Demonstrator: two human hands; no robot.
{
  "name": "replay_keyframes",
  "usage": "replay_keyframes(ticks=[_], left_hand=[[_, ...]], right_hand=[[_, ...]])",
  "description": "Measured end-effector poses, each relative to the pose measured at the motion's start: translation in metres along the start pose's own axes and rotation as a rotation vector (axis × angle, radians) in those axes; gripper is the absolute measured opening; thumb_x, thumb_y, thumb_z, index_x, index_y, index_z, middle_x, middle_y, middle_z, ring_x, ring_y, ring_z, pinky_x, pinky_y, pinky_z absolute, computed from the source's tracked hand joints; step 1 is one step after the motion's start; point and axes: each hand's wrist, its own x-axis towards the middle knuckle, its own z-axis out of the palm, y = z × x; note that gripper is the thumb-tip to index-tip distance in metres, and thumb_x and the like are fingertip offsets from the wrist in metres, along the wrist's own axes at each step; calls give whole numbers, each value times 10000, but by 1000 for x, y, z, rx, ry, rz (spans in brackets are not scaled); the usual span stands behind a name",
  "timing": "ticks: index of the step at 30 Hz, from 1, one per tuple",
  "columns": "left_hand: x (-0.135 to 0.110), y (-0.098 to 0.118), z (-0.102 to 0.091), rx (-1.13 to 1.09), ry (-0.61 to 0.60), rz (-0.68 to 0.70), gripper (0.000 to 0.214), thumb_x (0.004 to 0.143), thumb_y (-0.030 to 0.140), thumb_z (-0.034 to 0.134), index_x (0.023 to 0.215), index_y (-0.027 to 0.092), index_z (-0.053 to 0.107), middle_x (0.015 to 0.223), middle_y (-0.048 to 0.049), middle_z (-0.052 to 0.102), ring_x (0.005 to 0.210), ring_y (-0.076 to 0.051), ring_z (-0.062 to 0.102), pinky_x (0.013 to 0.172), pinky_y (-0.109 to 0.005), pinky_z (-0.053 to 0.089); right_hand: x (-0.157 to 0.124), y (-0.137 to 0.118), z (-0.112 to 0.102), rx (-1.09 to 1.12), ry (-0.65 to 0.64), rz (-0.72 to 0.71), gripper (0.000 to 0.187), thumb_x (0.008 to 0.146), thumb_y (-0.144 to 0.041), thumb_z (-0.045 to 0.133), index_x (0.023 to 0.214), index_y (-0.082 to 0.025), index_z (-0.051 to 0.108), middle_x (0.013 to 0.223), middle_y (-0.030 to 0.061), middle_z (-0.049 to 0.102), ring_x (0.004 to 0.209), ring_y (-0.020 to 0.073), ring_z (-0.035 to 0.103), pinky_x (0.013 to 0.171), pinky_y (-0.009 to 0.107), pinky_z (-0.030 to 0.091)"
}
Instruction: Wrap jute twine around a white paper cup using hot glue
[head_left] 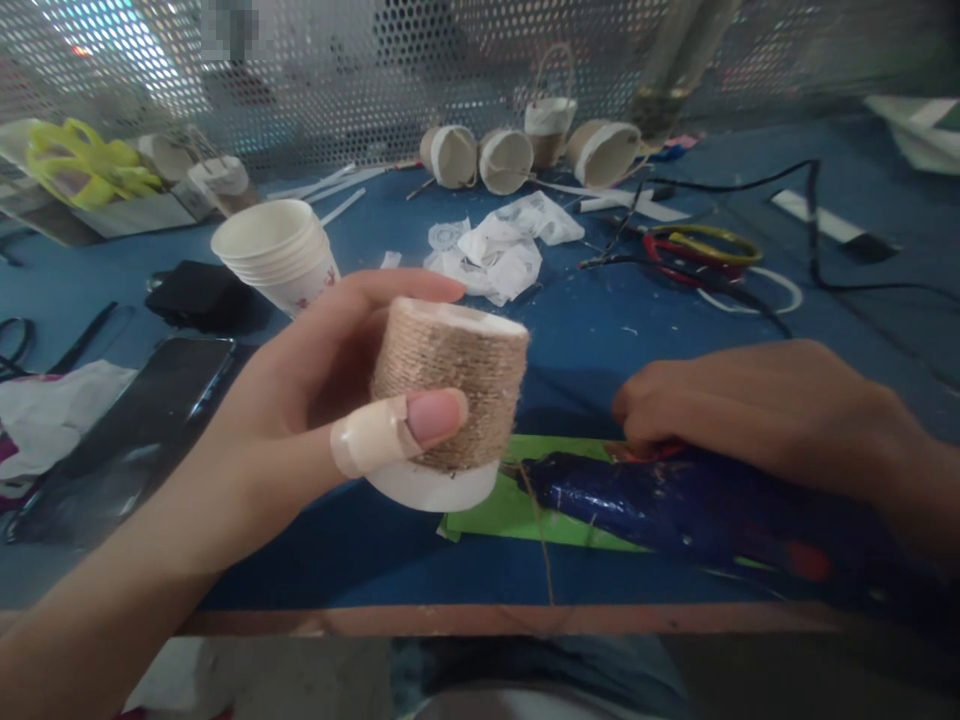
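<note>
Tilted in my left hand (300, 400) is a paper cup (454, 375) wrapped in tan twine, its white rim bare at the lower end. A bandage (367, 437) circles that thumb. My right hand (720, 410) is closed around a dark blue glue gun (645, 500), whose nozzle points left and sits close to the cup's lower edge. A loose strand of twine (541, 540) hangs down by the nozzle. Beneath the gun lies a green sheet (487, 515) on the blue table.
Stacked paper cups (274, 250) stand behind my left hand. Crumpled white lace (499, 245) and several twine-wrapped cups (506, 160) lie farther back. A phone (127, 430), yellow scissors (90, 165) and a black cable (814, 220) are also on the table.
</note>
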Motion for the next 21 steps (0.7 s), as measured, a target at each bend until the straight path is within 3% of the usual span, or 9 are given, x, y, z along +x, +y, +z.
replay_keyframes(ticks=[5,14,21], left_hand=[[-1,-1,-2,-36,-4,-4,356,986,314,1003,1323,400,925,1194,63,922,1056,-244,898,768,-234,722],[1,-7,-5,-69,27,27,304,1012,402,991,1312,390,943,1233,49,924,1056,-171,889,770,-145,712],[0,-10,-7,-55,57,77,321,1029,374,964,1348,401,939,1226,32,936,1064,-196,897,809,-196,732]], right_hand=[[3,10,3,89,46,-110,189,1015,-272,582,1170,-353,513,992,-35,765,658,232,661,609,405,420],[3,10,5,98,65,-99,138,1077,-282,589,1169,-359,521,1001,-55,776,680,219,673,626,399,418],[5,11,8,87,88,-118,123,1100,-298,614,1160,-353,522,983,-71,745,647,198,616,612,401,386]])
